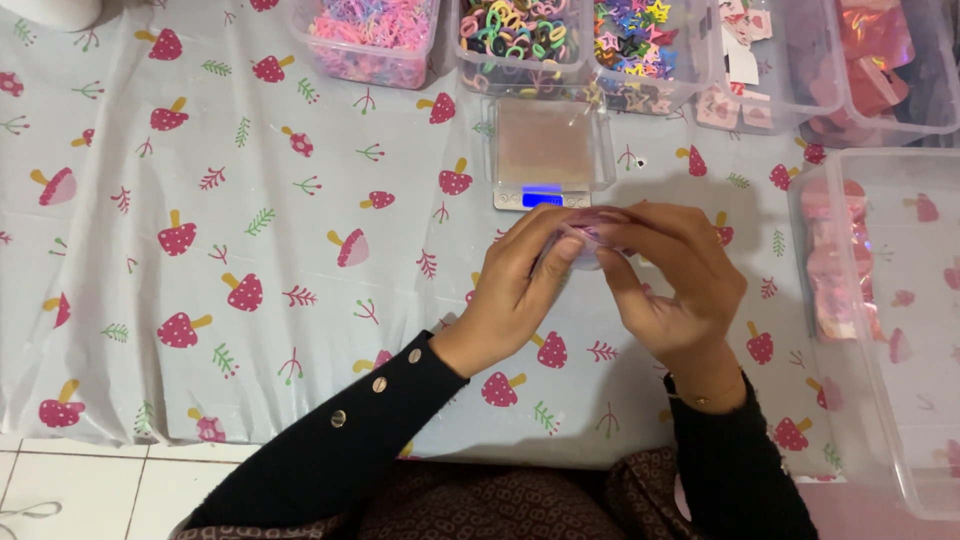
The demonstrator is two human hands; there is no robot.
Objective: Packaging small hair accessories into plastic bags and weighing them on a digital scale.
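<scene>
My left hand (520,290) and my right hand (672,285) meet just in front of a small digital scale (545,155). Together they pinch a small clear packet (590,238) with pinkish pieces inside; most of it is hidden by my fingers. The scale has a clear tray on its platform and a lit blue display. Both arms wear black sleeves, the left one with gold buttons, and a thin bracelet sits on my right wrist.
A cloth printed with mushrooms (230,230) covers the table. Along the far edge stand clear bins of pink bands (372,35), multicoloured rings (515,30), coloured stars (635,40) and pink pieces (745,60). A large clear bin (880,320) with shiny pink packets stands at right.
</scene>
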